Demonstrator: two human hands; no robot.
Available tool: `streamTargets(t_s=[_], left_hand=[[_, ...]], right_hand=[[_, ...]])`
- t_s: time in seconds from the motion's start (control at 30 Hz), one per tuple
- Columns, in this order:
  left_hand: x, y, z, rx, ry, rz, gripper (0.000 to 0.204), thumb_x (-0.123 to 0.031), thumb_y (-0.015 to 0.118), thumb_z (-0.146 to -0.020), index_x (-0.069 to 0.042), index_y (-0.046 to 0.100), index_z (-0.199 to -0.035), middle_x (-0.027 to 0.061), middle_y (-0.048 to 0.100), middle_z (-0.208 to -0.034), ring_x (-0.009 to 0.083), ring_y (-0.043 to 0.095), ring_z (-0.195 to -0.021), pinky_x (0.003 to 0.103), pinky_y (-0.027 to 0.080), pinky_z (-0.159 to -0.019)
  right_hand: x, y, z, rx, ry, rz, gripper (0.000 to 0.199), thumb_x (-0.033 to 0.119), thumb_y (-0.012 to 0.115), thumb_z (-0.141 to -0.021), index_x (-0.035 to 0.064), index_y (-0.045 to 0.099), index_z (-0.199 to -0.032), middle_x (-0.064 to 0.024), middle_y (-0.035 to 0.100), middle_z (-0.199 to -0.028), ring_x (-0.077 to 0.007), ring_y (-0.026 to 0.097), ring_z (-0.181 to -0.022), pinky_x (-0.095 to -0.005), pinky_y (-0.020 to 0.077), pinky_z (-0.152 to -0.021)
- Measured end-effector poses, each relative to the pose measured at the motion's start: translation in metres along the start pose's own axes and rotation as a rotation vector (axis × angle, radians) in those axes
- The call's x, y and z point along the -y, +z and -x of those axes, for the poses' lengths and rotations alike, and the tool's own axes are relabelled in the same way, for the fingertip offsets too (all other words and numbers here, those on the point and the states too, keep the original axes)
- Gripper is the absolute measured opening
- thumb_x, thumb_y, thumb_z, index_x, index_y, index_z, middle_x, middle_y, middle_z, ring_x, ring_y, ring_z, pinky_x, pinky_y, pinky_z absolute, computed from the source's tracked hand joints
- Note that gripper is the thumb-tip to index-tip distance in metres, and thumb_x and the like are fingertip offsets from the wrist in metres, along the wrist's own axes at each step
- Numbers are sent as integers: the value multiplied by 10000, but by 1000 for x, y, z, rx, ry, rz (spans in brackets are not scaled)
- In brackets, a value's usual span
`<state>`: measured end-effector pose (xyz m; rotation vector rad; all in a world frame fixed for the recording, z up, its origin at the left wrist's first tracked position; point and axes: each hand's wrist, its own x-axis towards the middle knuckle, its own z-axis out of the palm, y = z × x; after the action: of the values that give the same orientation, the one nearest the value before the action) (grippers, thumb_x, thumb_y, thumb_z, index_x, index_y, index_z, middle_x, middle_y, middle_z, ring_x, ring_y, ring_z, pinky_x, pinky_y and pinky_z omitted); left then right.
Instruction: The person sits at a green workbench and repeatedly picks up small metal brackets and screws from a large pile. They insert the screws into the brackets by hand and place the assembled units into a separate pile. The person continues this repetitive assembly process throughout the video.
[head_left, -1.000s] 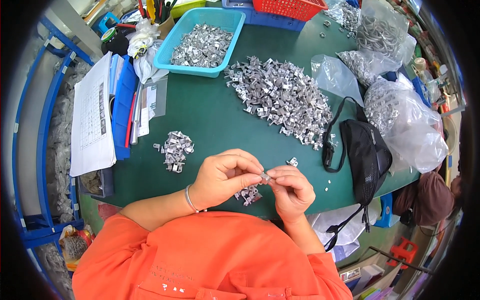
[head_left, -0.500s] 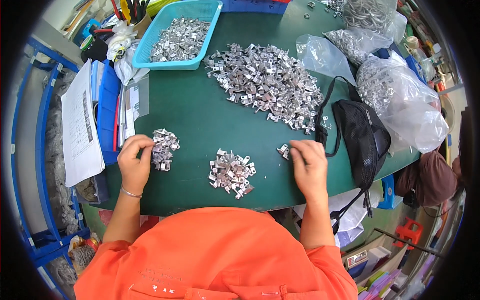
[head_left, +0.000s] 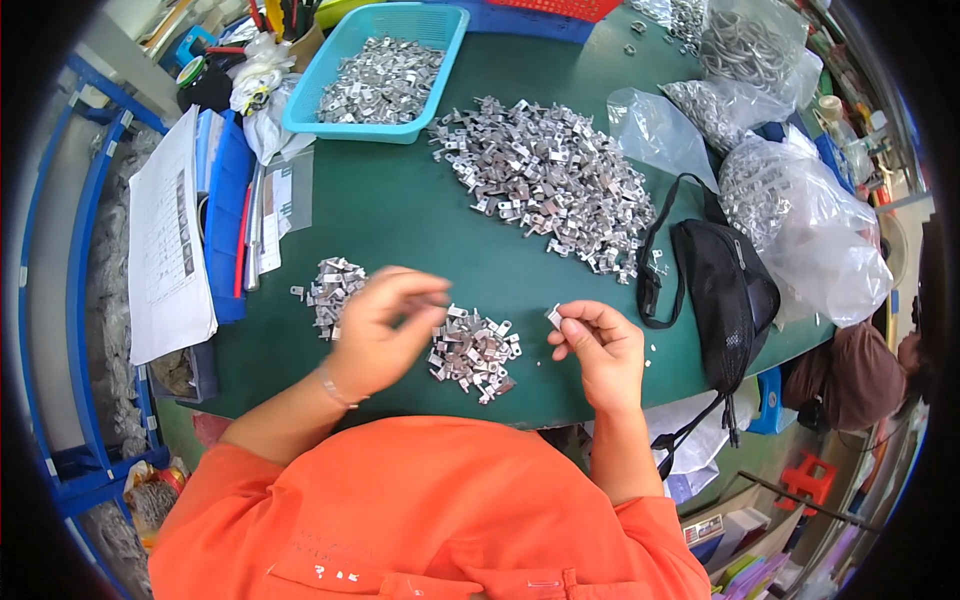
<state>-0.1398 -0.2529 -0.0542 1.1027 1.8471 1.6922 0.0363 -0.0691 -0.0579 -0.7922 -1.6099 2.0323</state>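
Right hand point(head_left: 600, 345) pinches one small metal clip point(head_left: 553, 316) at its fingertips, while the blurred left hand point(head_left: 385, 325) – grip impossible to tell – hovers between two small clip piles point(head_left: 470, 348) near the green bench's point(head_left: 400, 215) front edge, handy for picking.

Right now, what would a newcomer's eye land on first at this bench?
Probably the big heap of small metal clips spread across the green table, with a turquoise tray of more clips behind it. Nearer, the right hand pinches a single clip, while the left hand is blurred between two small piles. A black bag lies at the right.
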Motion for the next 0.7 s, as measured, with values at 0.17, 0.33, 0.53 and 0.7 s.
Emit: streamTargets(t_s=[0.17,0.33,0.53,0.7], left_hand=[[-16,39,-27,315,-513,492,252,-90,535,-976,19,568,-1200,69,659,-917,96,625,-746,233,529,-652],[-14,39,-24,369,-579,557,208,-119,545,-979,25,617,-1110,79,680,-877,116,647,-720,245,543,-647],[-9,40,-12,352,-384,633,133,-3,629,-903,24,619,-1032,86,670,-942,144,661,-823,264,560,-739],[-7,40,-12,282,-15,275,257,101,687,-795,2,625,-1025,100,590,-1060,155,642,-898,258,554,-746]], right_hand=[[12,15,6,76,125,-273,133,-21,599,-905,-80,628,-1020,-118,670,-858,-155,654,-699,-251,539,-581],[13,29,16,-23,-87,-106,69,-49,630,-874,-36,611,-939,-123,668,-857,-161,658,-732,-252,544,-630],[-10,35,16,-63,-669,192,226,-154,691,-745,-11,576,-878,-167,673,-882,-236,677,-813,-301,556,-707],[-6,25,15,53,-741,388,270,-141,721,-729,-17,584,-926,-174,680,-915,-228,683,-819,-297,562,-714]])
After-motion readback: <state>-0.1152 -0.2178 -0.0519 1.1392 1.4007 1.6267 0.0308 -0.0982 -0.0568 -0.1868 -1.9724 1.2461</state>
